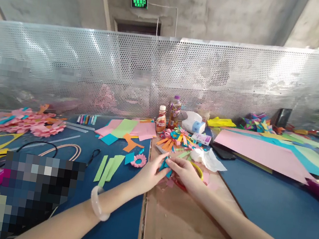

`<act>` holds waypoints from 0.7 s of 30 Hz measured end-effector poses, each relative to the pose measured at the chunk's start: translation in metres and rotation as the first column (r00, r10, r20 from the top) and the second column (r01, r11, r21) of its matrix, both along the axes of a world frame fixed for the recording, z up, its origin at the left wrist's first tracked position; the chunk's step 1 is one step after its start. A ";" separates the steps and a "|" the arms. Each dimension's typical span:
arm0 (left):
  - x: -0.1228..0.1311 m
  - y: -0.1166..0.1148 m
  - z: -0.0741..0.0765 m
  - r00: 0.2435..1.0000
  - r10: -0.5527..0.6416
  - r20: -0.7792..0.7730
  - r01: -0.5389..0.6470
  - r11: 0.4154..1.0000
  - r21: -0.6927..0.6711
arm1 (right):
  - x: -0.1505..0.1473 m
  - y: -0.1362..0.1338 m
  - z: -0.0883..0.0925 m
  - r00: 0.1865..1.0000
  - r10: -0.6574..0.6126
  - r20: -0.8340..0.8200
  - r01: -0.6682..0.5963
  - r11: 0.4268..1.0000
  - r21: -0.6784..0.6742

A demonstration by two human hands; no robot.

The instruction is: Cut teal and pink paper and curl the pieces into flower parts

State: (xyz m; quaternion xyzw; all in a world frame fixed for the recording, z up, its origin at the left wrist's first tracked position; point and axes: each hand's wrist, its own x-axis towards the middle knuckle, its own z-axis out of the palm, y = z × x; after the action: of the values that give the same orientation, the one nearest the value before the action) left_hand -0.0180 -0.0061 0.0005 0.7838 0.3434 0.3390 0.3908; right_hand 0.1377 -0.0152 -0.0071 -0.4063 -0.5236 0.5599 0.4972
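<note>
My left hand [150, 174] and my right hand [185, 174] meet over the wooden strip, fingers closed around a small blue paper piece [165, 164]. Its exact shape is partly covered by my fingertips. Left of my left hand lie a pink paper ring [139, 160], a blue paper square [129, 158] and several green paper strips [109, 169]. Just beyond my hands is a pile of colourful paper-strip ornaments [179, 137]. Crumpled white tissue [207, 158] and a yellow ring-shaped rim [199, 171], partly hidden, are by my right hand.
Two drink bottles [161, 120] and a tissue pack [193, 125] stand before a perforated metal screen [96, 57]. Large paper sheets [257, 151] and a dark phone [223, 151] lie to the right. Pink paper rings [30, 121] and cables [64, 145] are at left.
</note>
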 end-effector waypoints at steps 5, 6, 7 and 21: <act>0.000 0.003 -0.003 0.999 -0.016 0.044 0.017 1.000 -0.023 | -0.001 -0.001 0.000 1.000 -0.010 -0.011 0.010 1.000 0.013; 0.000 0.004 -0.004 0.998 -0.016 0.064 0.018 0.999 -0.031 | -0.001 -0.001 0.001 1.000 -0.012 -0.011 0.012 1.000 0.014; 0.001 0.004 -0.004 0.997 -0.012 0.081 0.016 0.999 -0.044 | -0.001 -0.002 0.001 1.000 -0.016 -0.011 0.017 1.000 0.014; 0.001 0.005 -0.004 0.998 0.063 0.022 -0.061 0.995 -0.073 | -0.003 -0.006 0.005 0.992 -0.099 0.072 0.096 0.994 0.047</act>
State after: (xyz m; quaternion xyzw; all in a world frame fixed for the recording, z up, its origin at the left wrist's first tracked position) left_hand -0.0170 -0.0012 -0.0037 0.7540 0.3751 0.3476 0.4124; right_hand 0.1351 -0.0210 -0.0025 -0.4409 -0.5332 0.5079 0.5131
